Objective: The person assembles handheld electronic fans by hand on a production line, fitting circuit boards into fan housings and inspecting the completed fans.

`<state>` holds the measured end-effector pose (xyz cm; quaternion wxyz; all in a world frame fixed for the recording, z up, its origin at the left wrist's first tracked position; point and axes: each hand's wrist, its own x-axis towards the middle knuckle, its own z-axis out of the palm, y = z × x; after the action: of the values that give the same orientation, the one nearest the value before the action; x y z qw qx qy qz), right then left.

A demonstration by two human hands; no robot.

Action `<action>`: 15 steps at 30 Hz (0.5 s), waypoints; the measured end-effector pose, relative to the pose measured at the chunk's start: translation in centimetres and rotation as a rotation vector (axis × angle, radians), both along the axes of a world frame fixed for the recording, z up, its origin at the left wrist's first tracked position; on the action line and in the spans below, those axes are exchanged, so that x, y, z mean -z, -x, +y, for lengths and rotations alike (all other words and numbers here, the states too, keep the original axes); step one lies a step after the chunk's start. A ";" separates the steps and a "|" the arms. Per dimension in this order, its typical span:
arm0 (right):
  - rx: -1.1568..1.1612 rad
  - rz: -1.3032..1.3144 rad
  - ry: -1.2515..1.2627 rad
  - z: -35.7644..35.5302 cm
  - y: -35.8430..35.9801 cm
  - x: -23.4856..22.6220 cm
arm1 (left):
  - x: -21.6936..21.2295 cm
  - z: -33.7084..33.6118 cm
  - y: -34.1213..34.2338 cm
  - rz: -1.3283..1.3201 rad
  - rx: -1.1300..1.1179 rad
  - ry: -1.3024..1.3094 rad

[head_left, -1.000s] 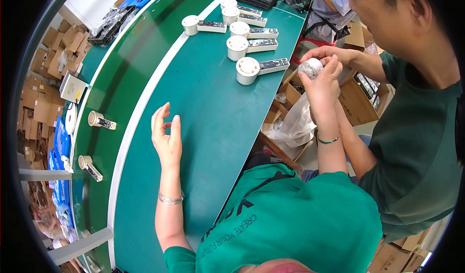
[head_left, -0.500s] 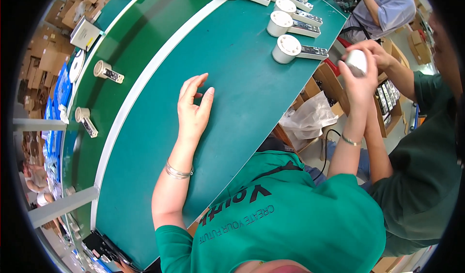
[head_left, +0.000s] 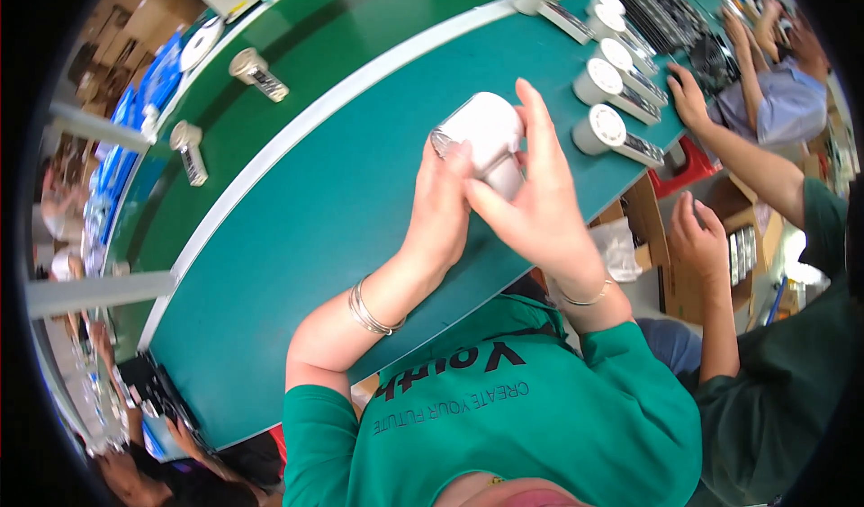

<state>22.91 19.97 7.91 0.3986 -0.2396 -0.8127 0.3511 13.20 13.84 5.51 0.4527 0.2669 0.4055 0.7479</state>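
Observation:
A white device with a rounded head is raised over the green table, between my two hands. My left hand is closed about its left side, the fingertips against the lower part. At its right side my right hand has the thumb on the lower part and the fingers stretched up along the edge; the palm side and the device's underside are partly hidden. Similar white round-headed units, each with a flat bar full of small parts, lie in a row at the table's right end.
A conveyor belt runs beyond a pale rail and carries two more units. Beside me on the right, a co-worker's hand rests at the table edge. Black trays are stacked at the far right.
My right hand has brought the white device leftward from beside the co-worker's hands. My left hand, open over the table before, now holds it too. The view has shifted.

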 end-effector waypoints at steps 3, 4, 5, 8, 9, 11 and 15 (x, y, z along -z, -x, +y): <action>-0.241 0.077 0.228 0.6 -0.1 0.0 | 0.9 -1.1 2.7 -0.285 0.046 -0.006; -0.203 0.094 0.205 0.9 0.0 0.6 | 1.2 -1.2 3.4 -0.375 0.111 -0.009; -0.148 0.118 0.103 1.1 0.2 1.1 | 1.4 -1.2 3.6 -0.391 0.075 0.028; -0.095 0.134 -0.017 1.5 1.0 2.2 | 1.9 -0.8 3.9 -0.331 0.046 0.061; -0.064 0.153 -0.099 1.5 1.5 2.4 | 2.4 -0.7 4.0 -0.338 0.070 0.065; -0.106 0.128 -0.188 2.2 2.4 3.9 | 2.9 -0.8 3.9 -0.329 0.042 0.092; -0.135 0.074 -0.267 2.2 2.5 4.3 | 2.9 -0.9 3.8 -0.336 0.026 0.140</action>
<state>20.38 22.13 3.63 0.4322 -0.1163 -0.8512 0.2743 9.41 12.94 2.66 0.5413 0.1115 0.3717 0.7459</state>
